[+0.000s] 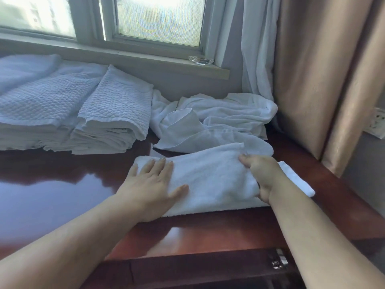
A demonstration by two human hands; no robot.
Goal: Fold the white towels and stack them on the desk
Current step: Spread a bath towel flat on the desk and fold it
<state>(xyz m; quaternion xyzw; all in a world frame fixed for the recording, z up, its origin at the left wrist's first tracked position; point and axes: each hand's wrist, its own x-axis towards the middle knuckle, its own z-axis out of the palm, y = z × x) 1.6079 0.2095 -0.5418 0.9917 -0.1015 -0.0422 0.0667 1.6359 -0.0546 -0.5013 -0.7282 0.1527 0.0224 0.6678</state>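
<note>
Fluffy terry towel [210,180] on glossy wooden desk [62,197].

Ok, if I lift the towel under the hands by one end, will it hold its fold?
Probably not: the towel looks soft and floppy, sagging over the right hand. Likely light. On the glossy desk it may slide when pushed, though the left hand pins it flat.

Desk [52,195] free at left; folded stacks [83,113], loose towels [218,117] block rear.

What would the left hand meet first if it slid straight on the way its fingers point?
Likely the crumpled white towels beyond the folded white terry towel that the flat left hand presses; depth is unclear.
</note>
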